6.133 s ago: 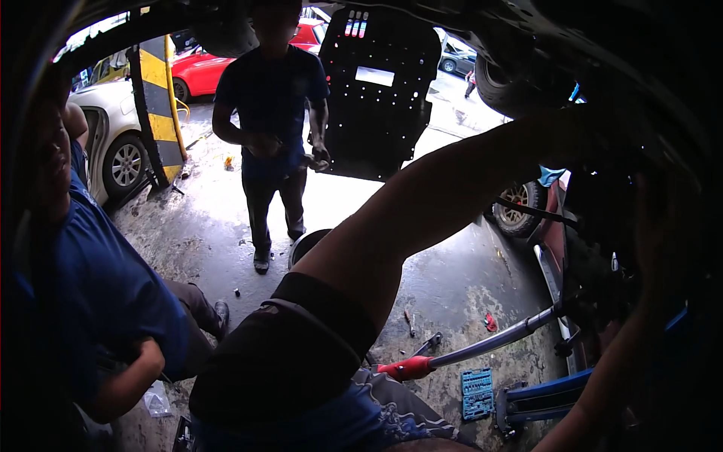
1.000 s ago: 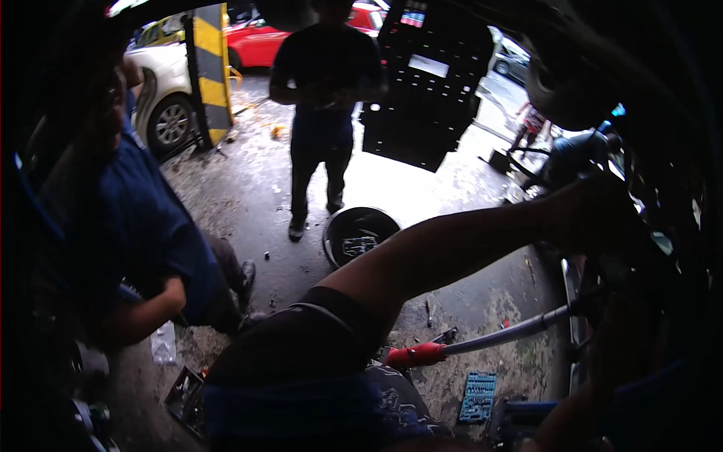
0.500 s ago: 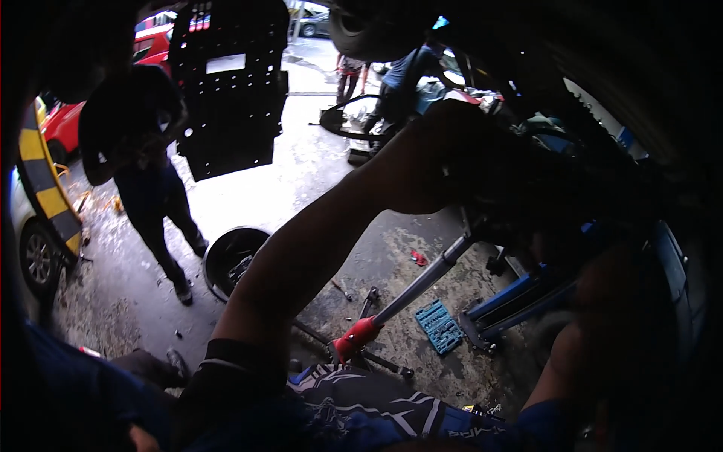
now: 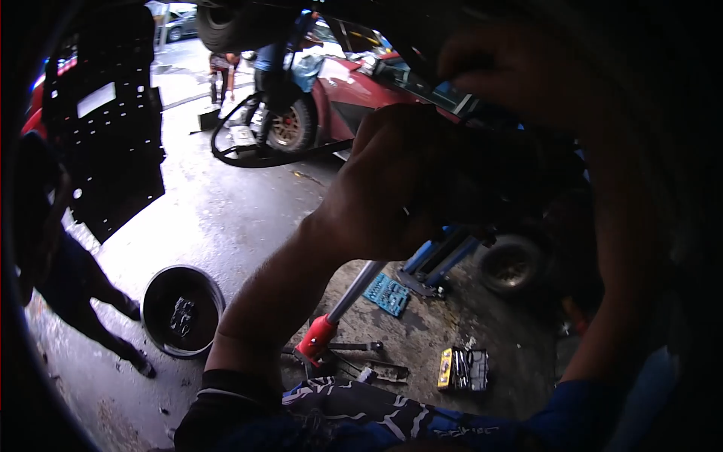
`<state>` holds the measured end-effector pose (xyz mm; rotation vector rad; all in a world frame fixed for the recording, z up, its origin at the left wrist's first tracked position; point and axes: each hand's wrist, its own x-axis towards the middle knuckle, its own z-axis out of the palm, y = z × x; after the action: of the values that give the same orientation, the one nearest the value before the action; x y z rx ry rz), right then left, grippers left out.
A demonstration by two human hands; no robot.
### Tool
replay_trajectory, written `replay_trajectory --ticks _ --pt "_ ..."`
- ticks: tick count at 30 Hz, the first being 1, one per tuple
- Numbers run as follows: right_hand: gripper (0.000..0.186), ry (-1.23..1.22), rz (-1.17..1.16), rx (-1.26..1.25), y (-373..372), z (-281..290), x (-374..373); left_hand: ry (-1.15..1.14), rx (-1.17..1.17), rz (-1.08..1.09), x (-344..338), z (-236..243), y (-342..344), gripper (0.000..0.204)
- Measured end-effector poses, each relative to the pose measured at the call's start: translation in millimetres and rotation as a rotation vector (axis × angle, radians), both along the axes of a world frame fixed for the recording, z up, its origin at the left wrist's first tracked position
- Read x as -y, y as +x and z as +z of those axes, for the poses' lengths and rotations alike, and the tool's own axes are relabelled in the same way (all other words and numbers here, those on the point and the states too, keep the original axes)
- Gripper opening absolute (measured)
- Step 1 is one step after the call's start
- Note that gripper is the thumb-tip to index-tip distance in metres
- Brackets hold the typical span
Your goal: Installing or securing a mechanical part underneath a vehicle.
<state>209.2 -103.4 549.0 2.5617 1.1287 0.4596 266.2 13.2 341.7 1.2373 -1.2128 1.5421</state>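
My left hand (image 4: 380,184) is raised in front of me, its fingers curled around a dark part under a vehicle. That part is too dark to make out. Higher up and to the right is my right hand (image 4: 501,75), with bent fingers, close to the dark underside. Whatever it grips, if anything, is lost in shadow. A black looped hose or cable (image 4: 263,160) hangs just left of my left hand. Below the hands stands a grey pole with a red lower part (image 4: 317,338), on splayed legs.
A round black basin (image 4: 183,350) stands at lower left beside a person (image 4: 75,271). A dark perforated panel (image 4: 105,143) hangs at left. On the floor lie a teal socket set (image 4: 387,294), a yellow-edged toolbox (image 4: 463,369) and a wheel (image 4: 510,264). A red car (image 4: 350,94) stands behind.
My view has swung right, so the panel, person and basin sit further left. The red car, wheel and toolbox show more fully. My right hand has risen into sight; my left stays at the dark part.
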Motion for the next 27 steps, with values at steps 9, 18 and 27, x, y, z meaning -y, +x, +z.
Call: replay_trajectory --ticks 9,18,27 --pt "0.016 0.030 -0.196 -0.401 71 -21 -30 -0.148 -0.012 -0.022 6 -15 9 0.041" --pt "0.020 0.049 -0.243 -0.430 79 -26 -26 -0.279 -0.079 -0.095 -8 -39 17 0.038" --pt "0.017 -0.193 -0.135 -0.325 73 -25 -45 -0.202 -0.101 -0.089 -14 -42 15 0.040"
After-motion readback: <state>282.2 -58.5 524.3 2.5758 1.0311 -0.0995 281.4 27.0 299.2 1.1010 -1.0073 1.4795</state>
